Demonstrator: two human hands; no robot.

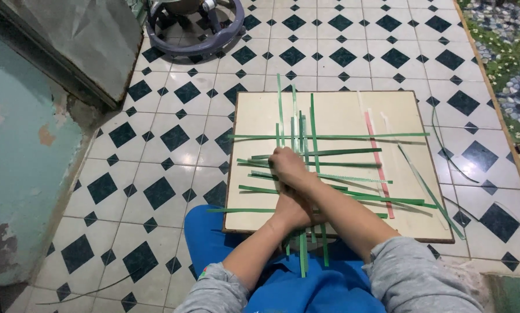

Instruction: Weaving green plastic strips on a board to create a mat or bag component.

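A square cream-coloured board with a dark brown edge (341, 107) lay flat on a floor of white tiles with dark diamond insets (173, 139) and served as the reference for every position below. On the board's left-centre area lay a lattice of narrow green plastic strips (329, 137), some running along the board's width and others crossing them toward the person; several of the lengthwise strips overhung the near edge of the board above the person's blue garment (306, 290). The right hand (287, 168) rested on the lattice at the board's left-centre, its fingers curled and pressed down on the crossing strips; whether it pinched a single strip could not be determined. The left hand (293, 211) lay nearer the board's near edge, partly beneath the right forearm, its fingers closed narrowly against the strips there, though its exact grip was hidden. Both forearms wore grey sleeves pushed up. On the board's right half lay one pink strip (379, 165) and a few pale whitish strips (387, 124), running roughly from the far edge toward the near edge. A loose green strip (431, 194) crossed the board's right near corner, and another curved thin strip (448, 150) lay on the tiles just right of the board. Beyond the board's far left corner stood a purple ring-shaped plastic base (196, 35).
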